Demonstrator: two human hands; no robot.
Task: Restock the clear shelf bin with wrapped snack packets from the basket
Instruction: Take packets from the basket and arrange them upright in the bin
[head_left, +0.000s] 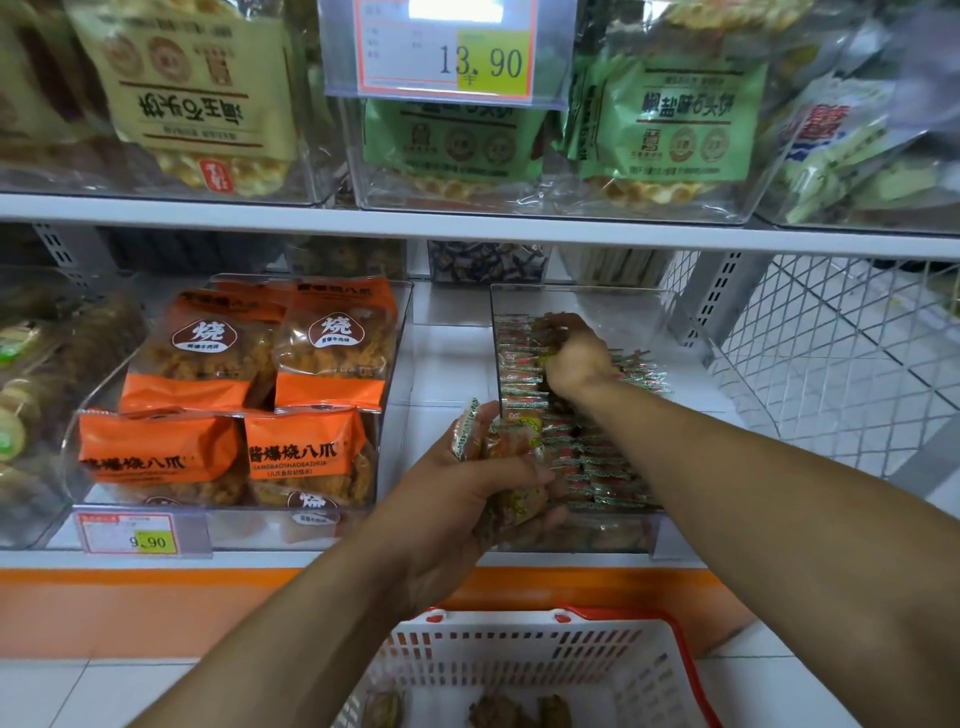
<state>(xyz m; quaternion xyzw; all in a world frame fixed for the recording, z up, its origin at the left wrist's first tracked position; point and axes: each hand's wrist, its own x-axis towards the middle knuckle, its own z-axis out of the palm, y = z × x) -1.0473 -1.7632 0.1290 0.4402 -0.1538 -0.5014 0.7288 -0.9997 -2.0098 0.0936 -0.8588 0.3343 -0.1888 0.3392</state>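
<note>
While its fingers curl down over a packet at the far end of the rows, the right hand (574, 353) sits deep inside the clear bin (660, 530), its forearm crossing the bin's right wall; whether the fingertips truly pinch that packet cannot be told, since the hand hides them. The left hand (467, 499) is nearer, just left of the bin's front left corner, with fingers and thumb wrapped round a bunch of packets (501, 457) whose crimped ends stick up above the knuckles. Inside the bin, more packets stand on edge in tight rows (592, 462) running from near to far, red and green wrappers side by side; the far right part of the bin holds less. The bin stands on the lower shelf (447, 364), with a bare strip of shelf between it and a second clear bin to the left, filled with orange bags (208, 358). That bin carries a price tag (130, 532) on its near face. Below both arms, near the bottom edge, is a white basket (519, 654) with a red rim, and a few brownish packets (498, 709) lie on its floor. Above, the upper shelf carries clear bins of green bags (680, 114) and a larger price tag (447, 52).
</note>
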